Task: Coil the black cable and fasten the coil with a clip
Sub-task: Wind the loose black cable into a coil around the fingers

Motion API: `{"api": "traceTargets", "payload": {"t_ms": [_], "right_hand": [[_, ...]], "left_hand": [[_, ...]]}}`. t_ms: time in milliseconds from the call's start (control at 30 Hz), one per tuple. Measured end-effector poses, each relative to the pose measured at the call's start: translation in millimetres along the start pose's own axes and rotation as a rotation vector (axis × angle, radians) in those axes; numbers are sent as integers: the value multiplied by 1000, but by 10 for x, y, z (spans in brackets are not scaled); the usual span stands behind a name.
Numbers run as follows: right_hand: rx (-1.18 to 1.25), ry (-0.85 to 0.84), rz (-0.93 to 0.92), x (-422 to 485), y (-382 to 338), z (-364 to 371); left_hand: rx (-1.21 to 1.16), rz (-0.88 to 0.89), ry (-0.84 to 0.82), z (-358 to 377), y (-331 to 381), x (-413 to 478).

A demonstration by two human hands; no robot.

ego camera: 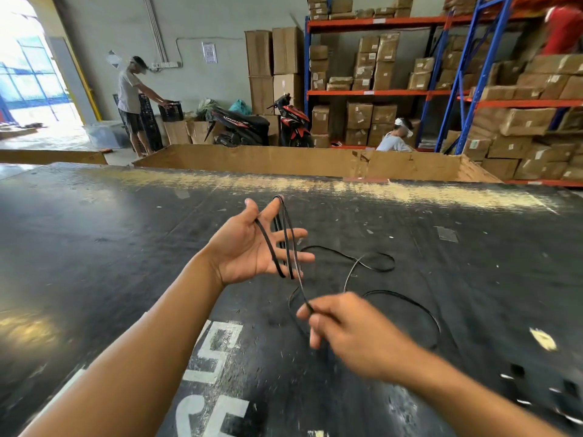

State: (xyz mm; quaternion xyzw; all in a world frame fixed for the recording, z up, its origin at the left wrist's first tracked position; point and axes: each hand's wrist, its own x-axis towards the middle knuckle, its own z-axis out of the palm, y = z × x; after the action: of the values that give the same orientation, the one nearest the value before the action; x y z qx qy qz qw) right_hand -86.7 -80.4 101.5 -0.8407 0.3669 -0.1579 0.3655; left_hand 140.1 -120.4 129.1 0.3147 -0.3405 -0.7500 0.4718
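The black cable [375, 258] lies partly in loose loops on the dark table, to the right of my hands. My left hand [252, 247] is raised palm up with fingers spread, and a few turns of the cable hang around its index finger and across the other fingers. My right hand [344, 323] is lower and nearer, blurred, pinching a strand of the cable that runs up to the left hand. Black clips [542, 395] lie blurred at the table's lower right.
The dark worn table [126, 247] has white painted lettering at the near edge. A large open cardboard box [284, 160] stands behind the table. Shelves of cartons, two motorbikes and other people are farther back.
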Motion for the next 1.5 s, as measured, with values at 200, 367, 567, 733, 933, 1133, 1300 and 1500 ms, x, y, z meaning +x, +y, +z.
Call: {"api": "traceTargets", "payload": {"t_ms": [200,367,567,733,933,1133,1300,1500], "right_hand": [[281,-128,-31,-56,206,383],[85,-238,46,9,475,374],[-356,-109,-11,460,599,-238],[-547,-9,-82,812,425,-770],[-522,66,-177,1000,91,-1247],[-538,92,-233,904,-270,-1379],[-436,103,-265,576,-444,-1078],[-120,10,-161,186,-300,-406]], "left_hand": [[-48,45,-96,123,37,-27],[-83,-34,-376,227,18,-165],[10,-164,-567,524,-97,-364],[120,-280,-609,656,-192,-453],[248,-485,-428,465,-444,-428],[219,-370,-114,47,-467,-337],[65,-166,34,-173,-253,-274],[24,6,36,-132,62,-211]]}}
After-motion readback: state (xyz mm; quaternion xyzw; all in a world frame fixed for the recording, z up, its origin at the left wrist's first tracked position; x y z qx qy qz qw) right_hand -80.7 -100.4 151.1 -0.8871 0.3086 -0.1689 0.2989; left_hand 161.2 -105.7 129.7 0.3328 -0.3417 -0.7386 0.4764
